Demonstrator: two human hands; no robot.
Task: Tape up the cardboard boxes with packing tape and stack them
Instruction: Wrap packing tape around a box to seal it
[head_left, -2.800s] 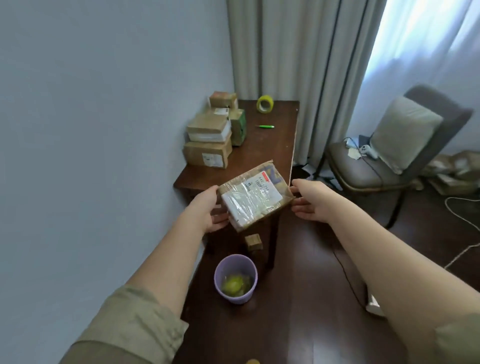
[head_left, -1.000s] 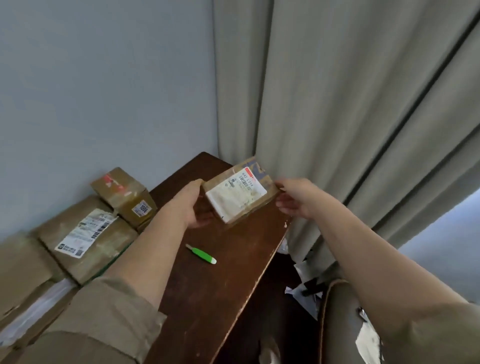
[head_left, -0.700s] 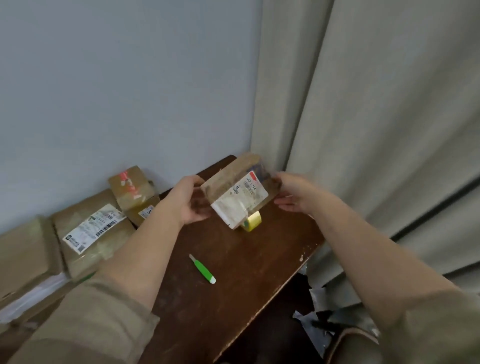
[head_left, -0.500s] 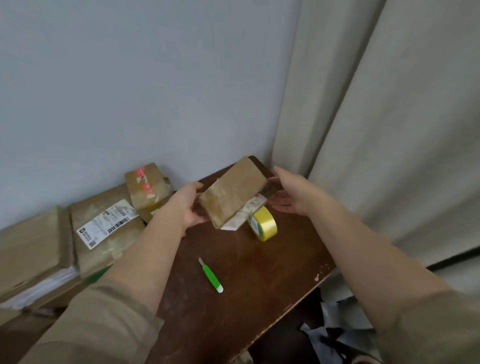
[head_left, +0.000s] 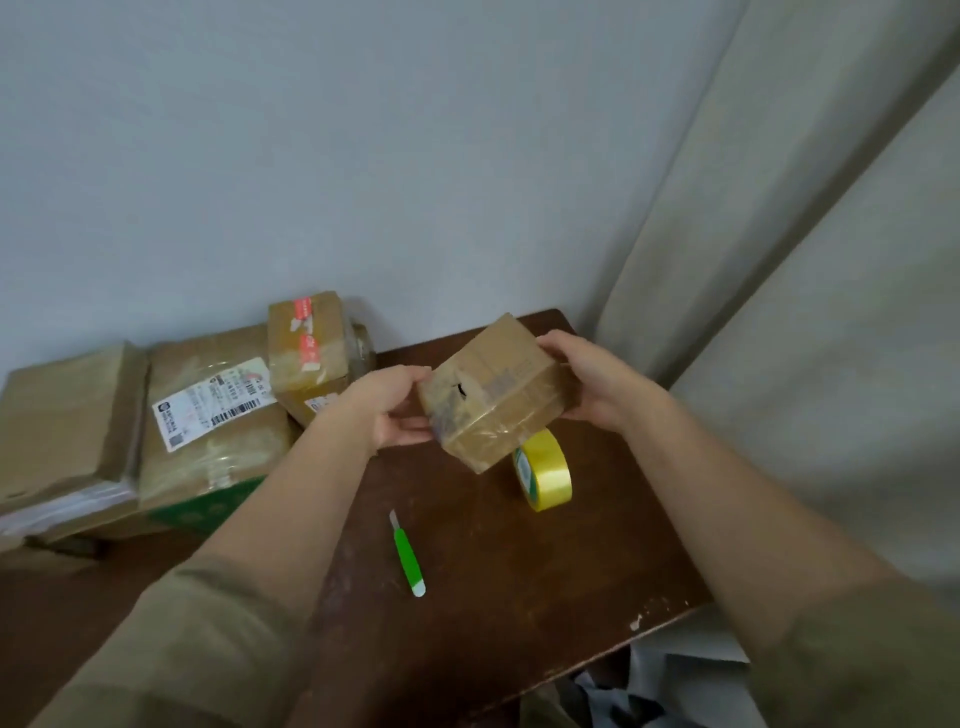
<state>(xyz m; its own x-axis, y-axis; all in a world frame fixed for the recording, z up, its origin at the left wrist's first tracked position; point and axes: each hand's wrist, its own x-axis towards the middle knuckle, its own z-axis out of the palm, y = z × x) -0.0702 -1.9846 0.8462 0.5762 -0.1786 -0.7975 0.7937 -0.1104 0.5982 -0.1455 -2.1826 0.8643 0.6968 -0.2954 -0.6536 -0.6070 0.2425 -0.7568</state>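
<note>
A dark wooden table (head_left: 519, 597) is seen. On it are laid a yellow tape roll (head_left: 545, 470), a green cutter (head_left: 408, 556) and stacked boxes (head_left: 208, 421).

Two bare forearms visible, left hand (head_left: 387, 410) and right hand (head_left: 597, 382) ungloved, no rings or watch seen; each upper arm covered by a loose olive-khaki fabric sleeve (head_left: 171, 654) pushed up toward the elbow.

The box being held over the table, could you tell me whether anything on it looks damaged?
Yes: the held box has a small dark tear in its upper face near the left hand.
</note>
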